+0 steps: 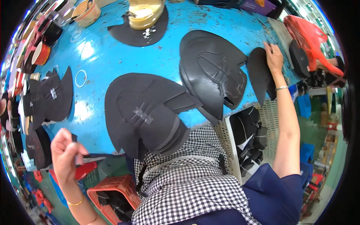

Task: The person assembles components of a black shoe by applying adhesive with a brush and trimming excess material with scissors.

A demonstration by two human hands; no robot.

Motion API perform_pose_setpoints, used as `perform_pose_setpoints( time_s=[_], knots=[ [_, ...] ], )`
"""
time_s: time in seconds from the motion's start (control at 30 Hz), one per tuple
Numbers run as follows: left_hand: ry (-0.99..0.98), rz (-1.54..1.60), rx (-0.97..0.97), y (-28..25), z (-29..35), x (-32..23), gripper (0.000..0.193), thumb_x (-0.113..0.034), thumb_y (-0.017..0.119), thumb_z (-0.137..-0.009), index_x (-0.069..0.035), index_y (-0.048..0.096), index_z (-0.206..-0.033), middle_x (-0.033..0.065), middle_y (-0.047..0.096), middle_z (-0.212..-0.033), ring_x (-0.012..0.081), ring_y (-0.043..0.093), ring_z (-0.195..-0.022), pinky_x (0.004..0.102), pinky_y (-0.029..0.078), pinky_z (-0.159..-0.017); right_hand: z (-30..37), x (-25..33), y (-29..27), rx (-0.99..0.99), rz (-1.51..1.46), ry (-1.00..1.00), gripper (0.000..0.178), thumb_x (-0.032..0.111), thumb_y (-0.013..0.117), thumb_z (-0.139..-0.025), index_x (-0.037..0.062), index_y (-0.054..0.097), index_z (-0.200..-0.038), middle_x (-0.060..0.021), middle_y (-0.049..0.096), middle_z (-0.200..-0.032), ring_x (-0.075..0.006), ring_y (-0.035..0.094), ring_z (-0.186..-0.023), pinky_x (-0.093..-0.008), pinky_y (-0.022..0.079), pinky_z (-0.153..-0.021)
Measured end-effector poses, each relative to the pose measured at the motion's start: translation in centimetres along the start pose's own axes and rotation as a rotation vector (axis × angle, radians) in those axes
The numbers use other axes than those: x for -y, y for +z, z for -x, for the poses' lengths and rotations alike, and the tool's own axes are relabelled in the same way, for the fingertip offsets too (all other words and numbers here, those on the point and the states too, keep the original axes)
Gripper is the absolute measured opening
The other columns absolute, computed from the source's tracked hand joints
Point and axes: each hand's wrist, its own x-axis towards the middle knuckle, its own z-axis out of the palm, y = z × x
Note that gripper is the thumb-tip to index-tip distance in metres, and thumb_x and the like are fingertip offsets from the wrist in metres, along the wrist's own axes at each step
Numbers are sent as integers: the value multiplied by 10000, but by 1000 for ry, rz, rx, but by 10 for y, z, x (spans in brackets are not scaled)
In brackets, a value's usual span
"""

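My left hand (66,152) is raised off the blue table's near left edge, fingers curled in a pinch, with a small dark piece (74,138) showing between them. At the far right, my right hand (275,59) grips the edge of a black curved panel (258,69); the fingertips are partly hidden. Directly before me lies a stack of black shoe-upper pieces (129,99), layered and overhanging the near edge. To its right sits another stack of black upper pieces (204,62), smoother and shinier, with pale marks on the top piece.
A tub of cream-coloured paste (146,15) stands on a black piece at the back. More black pieces (52,93) lie at the left, near a white ring (81,78) and a red-orange cup (41,53). Below the table are an orange basket (112,183) and a pale crate (268,120).
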Motion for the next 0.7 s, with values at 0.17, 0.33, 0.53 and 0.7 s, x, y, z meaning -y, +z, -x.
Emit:
perform_pose_setpoints(
  time_s=[0.17,0.33,0.53,0.7],
  knots=[
    [228,17,-293,-69,10,0,81,-130,580,-994,-73,530,-963,-65,393,-652,19,327,-562,205,224,-513,-25,16,-13,65,-799,473,493,544,600,-968,107,613,-740,41,551,-657,-114,494,-511,-273,419,-509],
    [201,-334,-138,-19,-22,-32,141,-177,692,-871,-48,638,-852,-70,477,-727,11,348,-630,211,234,-545,-44,134,-10,237,-668,249,456,485,574,-1004,63,631,-841,20,575,-696,-101,547,-621,-258,436,-591],
    [157,-537,505,71,-73,-34,107,-86,777,-818,13,738,-821,39,711,-746,61,619,-693,228,504,-652,-40,162,6,251,-553,81,447,423,544,-1034,8,684,-942,33,599,-805,-88,542,-705,-250,457,-659],
    [157,-615,683,102,-96,-18,157,-139,766,-795,4,744,-856,90,720,-761,158,666,-705,279,532,-728,-7,263,-49,782,-914,180,272,294,556,-1036,82,562,-1206,68,477,-808,-1,385,-659,-173,328,-551]
  ],
)
